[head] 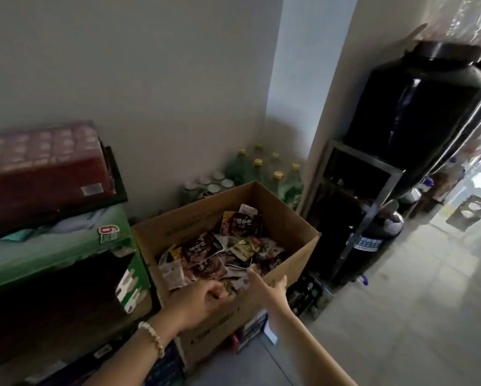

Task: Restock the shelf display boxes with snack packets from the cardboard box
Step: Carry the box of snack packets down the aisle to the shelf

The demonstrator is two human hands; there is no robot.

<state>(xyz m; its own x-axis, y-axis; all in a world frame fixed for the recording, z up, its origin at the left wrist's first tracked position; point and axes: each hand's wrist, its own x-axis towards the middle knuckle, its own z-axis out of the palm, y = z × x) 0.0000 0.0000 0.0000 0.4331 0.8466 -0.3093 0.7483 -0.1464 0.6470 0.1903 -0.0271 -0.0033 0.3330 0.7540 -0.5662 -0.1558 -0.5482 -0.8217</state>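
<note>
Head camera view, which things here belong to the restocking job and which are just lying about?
Job: cardboard box, snack packets, left hand, right hand.
Lying about: green bottles, cans, red pack, black cabinet.

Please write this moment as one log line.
phase: picking | left hand: fingers curled at snack packets in cardboard box, grip unclear | right hand: open, at near rim

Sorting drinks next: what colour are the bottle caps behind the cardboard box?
The bottle caps are yellow, seen in the head view.
</note>
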